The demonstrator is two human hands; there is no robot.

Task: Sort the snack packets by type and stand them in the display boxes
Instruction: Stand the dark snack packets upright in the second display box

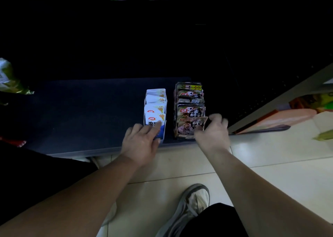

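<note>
One dark packet (pixel 189 127), edge hidden under right hand (pixel 213 135).

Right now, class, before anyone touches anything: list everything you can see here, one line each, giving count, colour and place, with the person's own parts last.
white display box: one, white and blue, on the shelf, left of the other box
white packets: about five, white, standing in the white display box
dark display box: one, brown-grey, on the shelf, right
dark packets: about five, dark brown, standing in the dark display box
shelf: one, dark
floor: pale tiles, below
shoe: one, white and grey, on the floor
green packet: one, left edge
orange carton: one, right edge
left hand: fingers rest on the nearest of the white packets
right hand: fingers pinch the front dark packet
</note>
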